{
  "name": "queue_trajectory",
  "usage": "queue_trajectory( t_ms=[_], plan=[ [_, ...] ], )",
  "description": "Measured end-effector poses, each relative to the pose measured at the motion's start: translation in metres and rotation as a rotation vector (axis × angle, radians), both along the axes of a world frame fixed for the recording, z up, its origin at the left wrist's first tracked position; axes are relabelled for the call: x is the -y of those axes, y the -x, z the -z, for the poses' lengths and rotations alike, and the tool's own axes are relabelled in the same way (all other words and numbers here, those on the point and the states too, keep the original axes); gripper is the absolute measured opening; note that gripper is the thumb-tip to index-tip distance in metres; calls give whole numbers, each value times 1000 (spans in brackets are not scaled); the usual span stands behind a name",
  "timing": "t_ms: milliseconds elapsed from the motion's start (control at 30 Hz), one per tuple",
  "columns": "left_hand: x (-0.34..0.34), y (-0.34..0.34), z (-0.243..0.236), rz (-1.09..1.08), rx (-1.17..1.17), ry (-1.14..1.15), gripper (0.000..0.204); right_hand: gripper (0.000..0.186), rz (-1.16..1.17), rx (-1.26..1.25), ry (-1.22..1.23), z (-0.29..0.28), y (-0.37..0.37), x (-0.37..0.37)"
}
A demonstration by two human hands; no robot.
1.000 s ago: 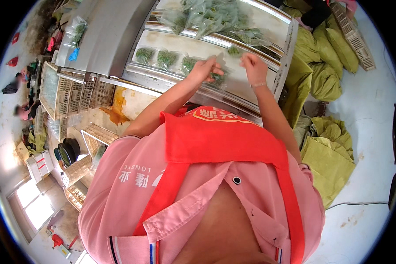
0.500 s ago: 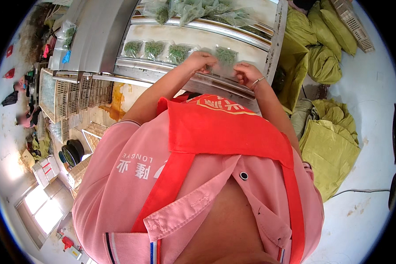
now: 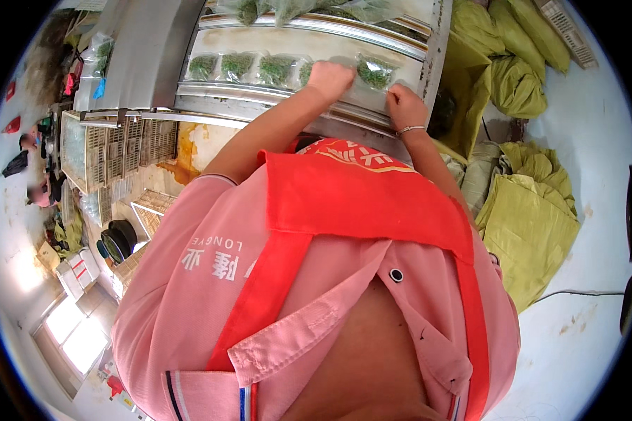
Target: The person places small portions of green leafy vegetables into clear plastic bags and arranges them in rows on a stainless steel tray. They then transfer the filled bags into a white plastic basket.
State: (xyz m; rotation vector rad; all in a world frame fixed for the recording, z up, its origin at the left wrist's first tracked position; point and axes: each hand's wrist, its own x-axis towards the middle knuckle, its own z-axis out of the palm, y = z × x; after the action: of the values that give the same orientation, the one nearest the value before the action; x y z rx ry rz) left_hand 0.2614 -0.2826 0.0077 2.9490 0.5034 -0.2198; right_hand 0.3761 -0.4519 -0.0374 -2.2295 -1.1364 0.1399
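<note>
A clear plastic bag (image 3: 376, 71) of small green sprigs lies on a pale conveyor belt (image 3: 309, 43), bright glare on its film. My left hand (image 3: 333, 78) is closed at its left side, back of the hand up, fingertips hidden. At the bag's lower right corner my right hand (image 3: 407, 109), with a bracelet on the wrist, is closed on the film. Left of my hands, similar filled bags stand in a row: one at the far left (image 3: 202, 67), then a second bag (image 3: 236, 64) and a third (image 3: 276, 69). Another bag (image 3: 306, 72) is partly covered by my left hand.
Beyond a metal rail (image 3: 316, 28), larger clear bags of greens (image 3: 288, 10) lie on an upper level. A steel machine cover (image 3: 140, 59) adjoins the belt's left end. Yellow woven sacks (image 3: 530, 231) stand at right; plastic crates (image 3: 84, 151) are stacked at left.
My hands and the bag between them have shifted slightly right and farther away. The fingers of both hands have curled in, and the bag's green contents now show more clearly.
</note>
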Motion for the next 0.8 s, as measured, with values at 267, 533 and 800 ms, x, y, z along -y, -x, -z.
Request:
queue_trajectory(
  t_ms=[267, 533, 800],
  plan=[
    [11, 15, -10, -3, -244, 83, 15, 16, -180, -333, 305, -4, 0, 16],
    [-2, 22, -7, -58, -184, 145, 18, 17, -159, -546, 147, -9, -47, -16],
    [-7, 29, -1, -84, -178, 225, 20, 22, -638, -305, 558, -60, 8, -12]
  ],
)
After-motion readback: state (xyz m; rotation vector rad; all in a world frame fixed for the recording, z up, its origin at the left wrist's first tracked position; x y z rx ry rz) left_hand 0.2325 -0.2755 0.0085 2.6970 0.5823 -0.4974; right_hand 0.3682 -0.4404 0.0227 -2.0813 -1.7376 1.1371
